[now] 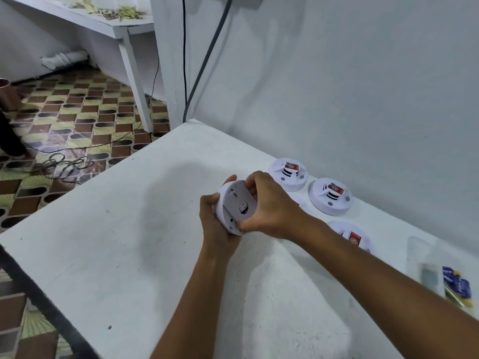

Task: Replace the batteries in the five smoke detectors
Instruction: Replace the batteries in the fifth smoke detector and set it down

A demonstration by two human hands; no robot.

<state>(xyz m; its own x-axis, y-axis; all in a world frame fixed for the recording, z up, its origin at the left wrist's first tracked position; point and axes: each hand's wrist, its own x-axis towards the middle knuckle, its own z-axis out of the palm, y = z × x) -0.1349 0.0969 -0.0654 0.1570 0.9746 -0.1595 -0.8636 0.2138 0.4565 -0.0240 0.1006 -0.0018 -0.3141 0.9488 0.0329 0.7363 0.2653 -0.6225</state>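
Note:
Above the white table (pixel 129 255) I hold a round white smoke detector (pixel 237 206), tilted so its grey back plate faces me. My left hand (pixel 215 221) cups its rim from below and behind. My right hand (pixel 269 206) grips the back plate, fingers at its top edge and thumb at its lower edge. Three more white detectors lie face up along the wall: one at the far end (pixel 288 174), one beside it (pixel 329 196), and one partly hidden by my right forearm (pixel 352 235). A sliver of another detector (pixel 300 204) peeks out behind my right wrist.
A clear plastic packet with blue and yellow batteries (pixel 457 287) lies at the table's right edge, blurred. The wall (pixel 363 86) runs close along the table's far side. Cables hang at the corner (pixel 185 73). Patterned floor, loose wires and another white table lie to the left.

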